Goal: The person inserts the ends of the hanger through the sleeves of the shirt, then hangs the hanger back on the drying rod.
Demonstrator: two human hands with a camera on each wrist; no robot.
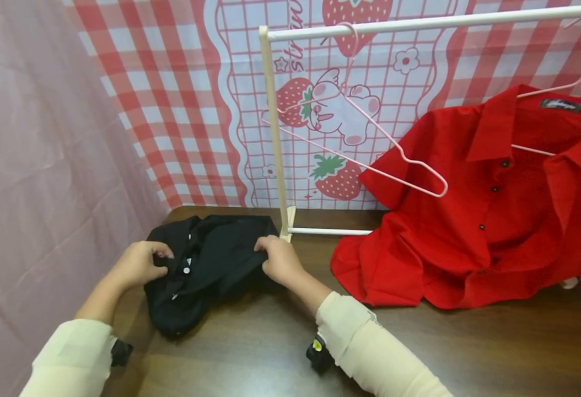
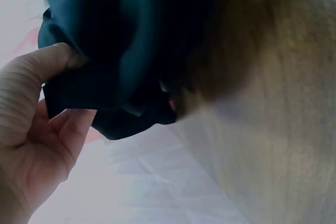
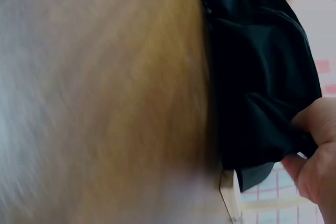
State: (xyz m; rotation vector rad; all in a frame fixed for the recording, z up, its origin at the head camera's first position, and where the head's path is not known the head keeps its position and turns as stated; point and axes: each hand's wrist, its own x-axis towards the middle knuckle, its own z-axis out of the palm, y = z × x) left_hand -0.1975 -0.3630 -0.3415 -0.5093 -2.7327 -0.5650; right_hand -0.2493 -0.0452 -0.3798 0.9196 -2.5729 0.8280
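Note:
A bunched black shirt (image 1: 231, 248) with white buttons is on the left part of the wooden table. My left hand (image 1: 139, 264) pinches its left side between thumb and fingers; in the left wrist view the thumb lies over a fold of the black cloth (image 2: 105, 87) with the fingers beneath. Its right side is gripped by my right hand (image 1: 281, 262), close to the foot of the rack. The right wrist view shows the cloth (image 3: 257, 87) stretching away from that pinch, the other hand at its far end.
A clothes rack (image 1: 275, 127) with a white top bar stands behind. From it hang a bare pink hanger (image 1: 394, 144) and, at right, a red shirt (image 1: 449, 220) on another hanger, its hem spread on the table (image 1: 231, 358). A pink curtain (image 1: 62, 165) borders the left.

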